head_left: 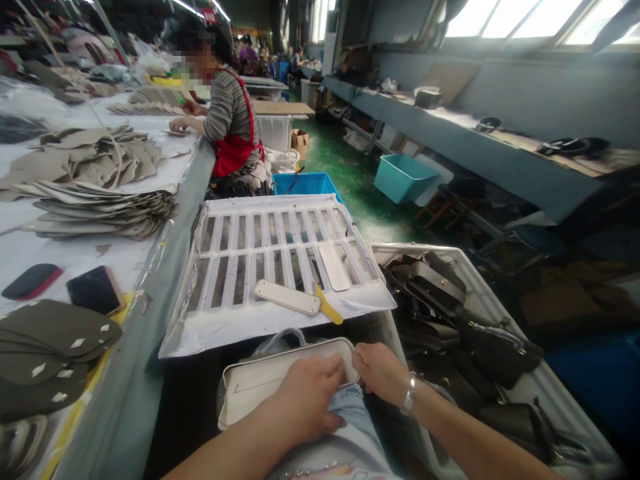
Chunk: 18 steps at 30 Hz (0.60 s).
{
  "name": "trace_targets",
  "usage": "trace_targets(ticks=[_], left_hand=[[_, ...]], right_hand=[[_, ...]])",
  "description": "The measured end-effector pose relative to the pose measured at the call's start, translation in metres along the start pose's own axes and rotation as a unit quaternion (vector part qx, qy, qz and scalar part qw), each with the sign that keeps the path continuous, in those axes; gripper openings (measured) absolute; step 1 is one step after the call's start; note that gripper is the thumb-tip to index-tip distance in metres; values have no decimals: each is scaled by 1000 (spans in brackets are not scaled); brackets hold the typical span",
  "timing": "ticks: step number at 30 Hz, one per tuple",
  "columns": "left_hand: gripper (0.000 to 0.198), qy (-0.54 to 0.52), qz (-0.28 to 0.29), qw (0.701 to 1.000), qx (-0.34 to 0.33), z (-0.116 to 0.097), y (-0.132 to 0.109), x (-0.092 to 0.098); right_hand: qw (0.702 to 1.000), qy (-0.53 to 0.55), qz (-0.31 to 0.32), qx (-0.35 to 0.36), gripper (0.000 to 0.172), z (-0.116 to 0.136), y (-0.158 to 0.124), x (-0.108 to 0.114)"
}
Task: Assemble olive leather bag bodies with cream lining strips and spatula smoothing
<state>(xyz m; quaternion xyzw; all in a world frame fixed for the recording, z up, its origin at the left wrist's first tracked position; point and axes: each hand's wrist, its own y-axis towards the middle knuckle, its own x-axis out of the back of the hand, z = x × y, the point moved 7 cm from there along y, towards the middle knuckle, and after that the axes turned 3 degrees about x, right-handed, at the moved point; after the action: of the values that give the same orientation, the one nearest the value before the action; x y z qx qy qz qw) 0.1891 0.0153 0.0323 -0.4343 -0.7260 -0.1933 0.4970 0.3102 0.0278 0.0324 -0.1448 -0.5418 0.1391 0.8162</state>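
A cream handbag (270,381) lies on my lap, its long flat side facing up inside a raised rim. My left hand (313,393) lies across its right half, fingers inside the rim and thumb below, gripping the bag. Pinched fingers of my right hand (377,372) hold the rim at the right end; a bracelet is on that wrist. Just beyond is a white slatted rack (200,339). On it rest a cream strip with holes at its ends (285,297), a yellow flat tool (329,308) and a plain white strip (334,267).
To the right, a white bin (453,251) holds several dark handbags (435,287). The left table (125,250) bears stacked grey pieces (100,210), a phone (95,290) and dark panels (47,333). A co-worker in a red apron (235,150) sits ahead, near a blue bin (306,183).
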Motion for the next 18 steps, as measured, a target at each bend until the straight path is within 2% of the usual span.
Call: trace_targets(ticks=[5,8,10,12,14,18], left_hand=[[69,10,0,1000,-8,2,0,0],[65,10,-5,1000,-10,2,-1,4],[63,13,-10,1000,-13,1,-2,7],[63,16,-13,1000,-16,1,-3,8],[63,18,-13,1000,-15,0,-3,9],[64,14,-9,1000,-13,1,-1,9]], right_hand=[[991,-121,-52,25,28,5,1,3],[998,-44,-11,49,30,1,-1,-2],[993,100,49,26,35,-10,-1,-9],[959,259,117,-10,36,-22,2,-19],[905,384,180,-27,38,-30,7,-27],[850,464,248,-32,49,-38,18,-37]])
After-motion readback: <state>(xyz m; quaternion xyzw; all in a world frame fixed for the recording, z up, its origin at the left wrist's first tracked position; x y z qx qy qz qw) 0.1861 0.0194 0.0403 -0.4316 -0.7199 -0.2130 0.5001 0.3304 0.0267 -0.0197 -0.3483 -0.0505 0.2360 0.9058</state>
